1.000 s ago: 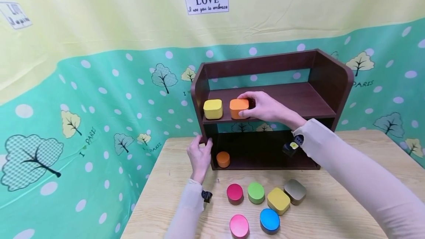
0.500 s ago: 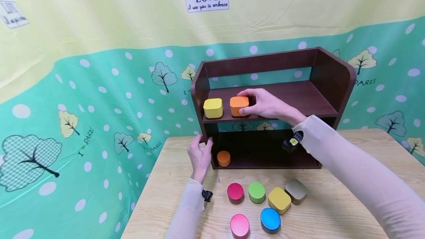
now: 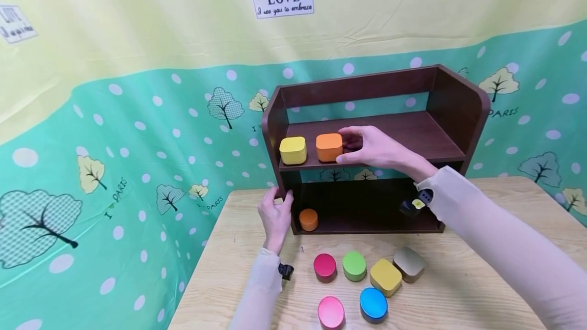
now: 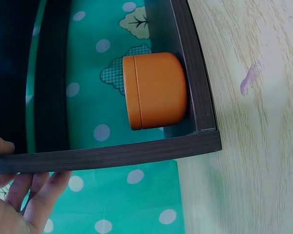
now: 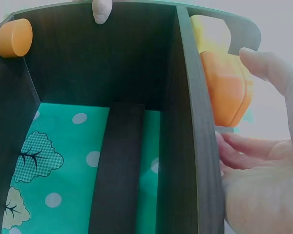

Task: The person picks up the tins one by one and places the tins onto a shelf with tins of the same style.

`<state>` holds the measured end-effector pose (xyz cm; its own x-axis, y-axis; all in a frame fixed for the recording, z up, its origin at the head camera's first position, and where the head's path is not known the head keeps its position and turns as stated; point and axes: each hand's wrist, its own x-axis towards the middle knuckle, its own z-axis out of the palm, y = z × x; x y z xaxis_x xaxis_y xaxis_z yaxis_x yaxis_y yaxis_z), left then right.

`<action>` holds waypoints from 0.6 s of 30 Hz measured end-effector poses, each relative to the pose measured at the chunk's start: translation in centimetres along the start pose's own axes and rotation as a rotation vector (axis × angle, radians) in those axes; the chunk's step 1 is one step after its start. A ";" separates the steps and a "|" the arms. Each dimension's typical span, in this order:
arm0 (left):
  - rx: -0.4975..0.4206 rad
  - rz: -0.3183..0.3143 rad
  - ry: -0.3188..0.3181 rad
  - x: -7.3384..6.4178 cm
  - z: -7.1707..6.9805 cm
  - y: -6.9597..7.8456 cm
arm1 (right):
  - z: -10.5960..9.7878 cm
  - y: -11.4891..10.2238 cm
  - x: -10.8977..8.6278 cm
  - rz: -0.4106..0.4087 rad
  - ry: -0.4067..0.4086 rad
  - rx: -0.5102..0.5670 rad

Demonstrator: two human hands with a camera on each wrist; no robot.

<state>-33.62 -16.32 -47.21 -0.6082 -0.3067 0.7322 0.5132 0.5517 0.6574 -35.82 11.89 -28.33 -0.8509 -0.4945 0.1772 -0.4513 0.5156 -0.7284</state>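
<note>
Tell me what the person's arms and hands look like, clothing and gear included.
The person wears plain off-white long sleeves. The left hand and right hand have no gloves. Each has a small black camera at the wrist; a yellow spot marks the right one.

Seemingly a tabletop filming corner, home or studio unclear: tree-printed curtain [image 3: 183, 55] with a LOVE label [image 3: 283, 3] at twelve o'clock, dark shelf unit [image 3: 403, 127] at three, wood-grain table [image 3: 220, 279] at seven, wrist-worn cameras [image 3: 286, 271] at six and four.

Wooden table [image 3: 229, 258], dark shelf [image 3: 362, 208], six containers [image 3: 385, 276]
</note>
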 end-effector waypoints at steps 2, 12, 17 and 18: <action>0.000 -0.003 -0.001 -0.1 0.0 0.0 | -0.2 0.0 -0.7 0.009 0.007 -0.002; -0.008 -0.030 -0.008 -0.1 0.0 0.2 | -0.9 0.3 -4.5 0.011 0.051 -0.026; 0.005 -0.032 -0.004 -0.2 -0.1 0.4 | -1.0 0.3 -6.5 -0.008 0.066 -0.023; 0.008 -0.036 -0.004 -0.2 -0.1 0.4 | -1.0 0.2 -6.8 -0.012 0.070 -0.023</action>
<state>-33.24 -16.11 -47.05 -0.6284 -0.3235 0.7075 0.4860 0.5469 0.6817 -30.37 16.09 -29.04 -0.8617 -0.4509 0.2327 -0.4673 0.5263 -0.7104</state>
